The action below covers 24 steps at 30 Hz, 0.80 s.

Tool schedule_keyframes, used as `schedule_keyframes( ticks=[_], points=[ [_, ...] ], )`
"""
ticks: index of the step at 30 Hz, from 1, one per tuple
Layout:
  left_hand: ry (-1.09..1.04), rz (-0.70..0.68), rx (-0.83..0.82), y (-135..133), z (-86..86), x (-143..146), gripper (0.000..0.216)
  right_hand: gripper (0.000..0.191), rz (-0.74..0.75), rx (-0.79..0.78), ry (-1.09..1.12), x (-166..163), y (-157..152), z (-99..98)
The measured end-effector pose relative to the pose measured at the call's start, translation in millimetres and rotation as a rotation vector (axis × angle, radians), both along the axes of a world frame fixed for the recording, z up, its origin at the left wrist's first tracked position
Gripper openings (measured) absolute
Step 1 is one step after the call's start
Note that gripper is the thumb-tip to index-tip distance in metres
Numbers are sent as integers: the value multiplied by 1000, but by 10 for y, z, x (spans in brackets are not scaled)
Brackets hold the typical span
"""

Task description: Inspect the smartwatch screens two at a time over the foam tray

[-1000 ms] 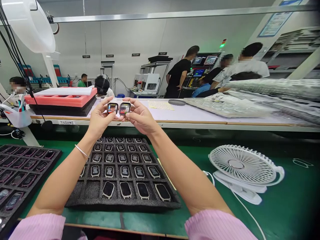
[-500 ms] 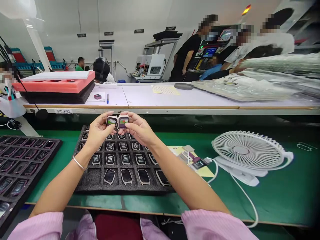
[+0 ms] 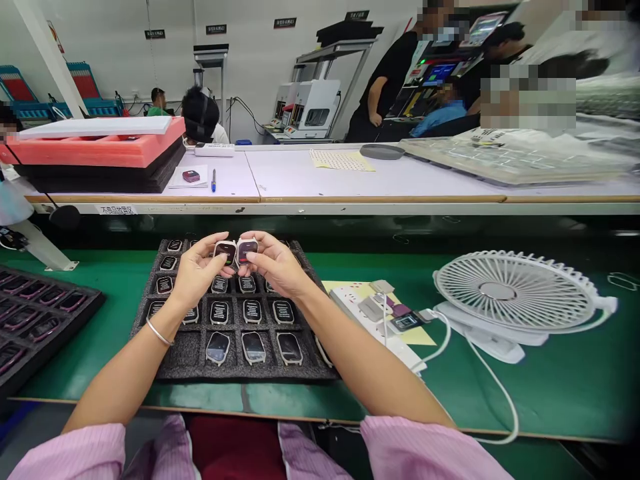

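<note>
My left hand [image 3: 196, 273] pinches a small smartwatch body [image 3: 225, 252] with a lit screen. My right hand [image 3: 274, 265] pinches a second smartwatch body [image 3: 247, 249] right beside it, the two nearly touching. Both are held just above a black foam tray [image 3: 175, 357] on the green mat, whose pockets hold several more watch bodies. A thin bangle sits on my left wrist, and pink sleeves cover both upper arms.
A second dark tray [image 3: 35, 320] of watch bodies lies at the left. A white desk fan [image 3: 515, 293] with its cable stands at the right, next to a power strip [image 3: 380, 320] with plugs. A raised white shelf [image 3: 380, 187] carries pink and black foam trays; people work behind it.
My hands have come down with the two watch bodies from chest height to just above the tray. The camera has tilted downward, and the screens show different pictures.
</note>
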<state>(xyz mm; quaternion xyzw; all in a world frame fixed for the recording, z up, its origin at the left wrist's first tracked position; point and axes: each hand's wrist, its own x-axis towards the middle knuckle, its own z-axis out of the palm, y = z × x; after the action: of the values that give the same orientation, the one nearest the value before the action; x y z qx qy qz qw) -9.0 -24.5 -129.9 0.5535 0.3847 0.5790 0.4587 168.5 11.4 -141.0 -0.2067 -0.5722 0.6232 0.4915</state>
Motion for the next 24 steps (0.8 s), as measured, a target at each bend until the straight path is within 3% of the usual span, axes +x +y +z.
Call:
schedule_keyframes(
  ticks=[16, 24],
  points=[
    [-8, -26, -71, 56, -188, -21, 49, 31, -1, -38, -14, 1, 74, -207],
    [-32, -2, -92, 81, -214, -20, 48, 41, 43, -38, 9, 0, 68, -219]
  ],
)
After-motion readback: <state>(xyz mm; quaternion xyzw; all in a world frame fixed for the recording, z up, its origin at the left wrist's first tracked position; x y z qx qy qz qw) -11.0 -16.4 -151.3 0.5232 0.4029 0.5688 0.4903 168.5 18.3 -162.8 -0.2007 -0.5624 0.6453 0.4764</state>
